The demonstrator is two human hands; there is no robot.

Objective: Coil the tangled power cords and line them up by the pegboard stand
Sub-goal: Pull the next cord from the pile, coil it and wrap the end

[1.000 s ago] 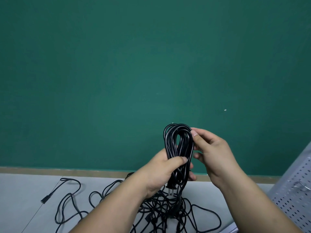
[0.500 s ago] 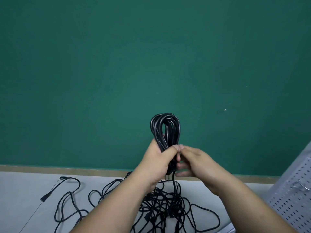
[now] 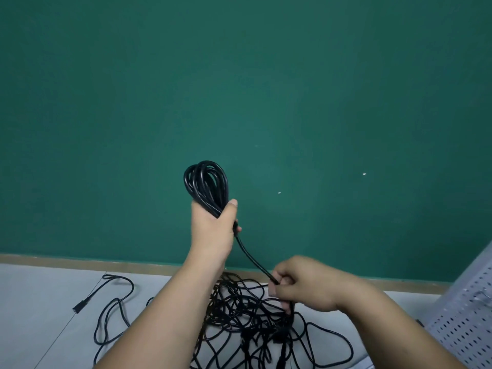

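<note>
Seen from the head camera, the left hand (image 3: pixel 213 230) grips the coil of power cord (image 3: pixel 206 185), held up before the green wall (image 3: pixel 239 89) with the thumb clamped across the gathered loops. The right hand (image 3: pixel 300 283), lower and to the right, pinches the trailing strand (image 3: pixel 253 258). That strand runs taut between the two hands and down into the tangled pile (image 3: pixel 253 323) on the floor (image 3: pixel 40 302).

The next loop should be drawn out slowly (a snatch would likely tighten knots below) and sized to match the loops already made. The thumb should lift only to admit it. The pegboard stand (image 3: pixel 463 315) sits at the right edge, well apart from the coil.
</note>
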